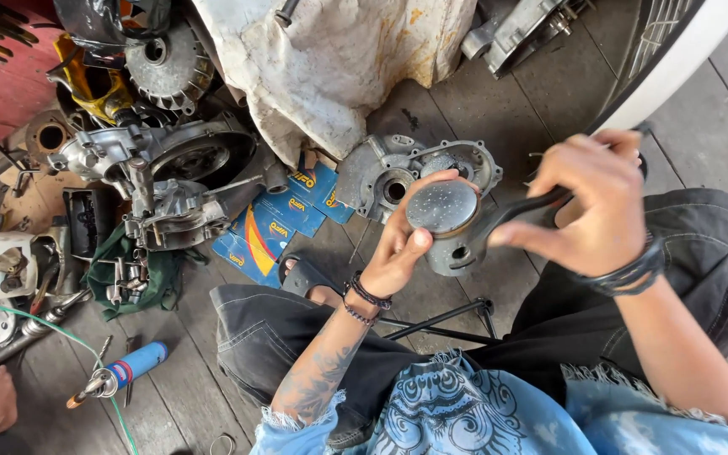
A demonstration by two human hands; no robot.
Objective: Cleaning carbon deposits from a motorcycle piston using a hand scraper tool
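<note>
Piston: we see a grey metal piston (pixel 446 221), round with a flat, dull, pitted crown and a short cylindrical skirt with a pin hole in its side, held up above the lap.
Left hand: our left hand (pixel 398 253) cups the piston from its left side; the fingers (pixel 431 179) curl over the top edge of the crown and the thumb presses at its lower edge, closed round it.
Right hand: our right hand (pixel 591 206) is closed round a slim black tool handle (pixel 511 212) whose end meets the piston's right side.
Position: the piston sits between the two hands, touching the left fingers.
Floor: worn grey wooden planks (pixel 431 299).
Crankcase: a cast aluminium engine case (pixel 381 173), rough and holed, lies on the floor just behind the piston.
Boxes: flat blue cardboard boxes (pixel 275 227) lie beside it.
Cloth: a stained white cloth (pixel 339 59) lies farther back.
</note>
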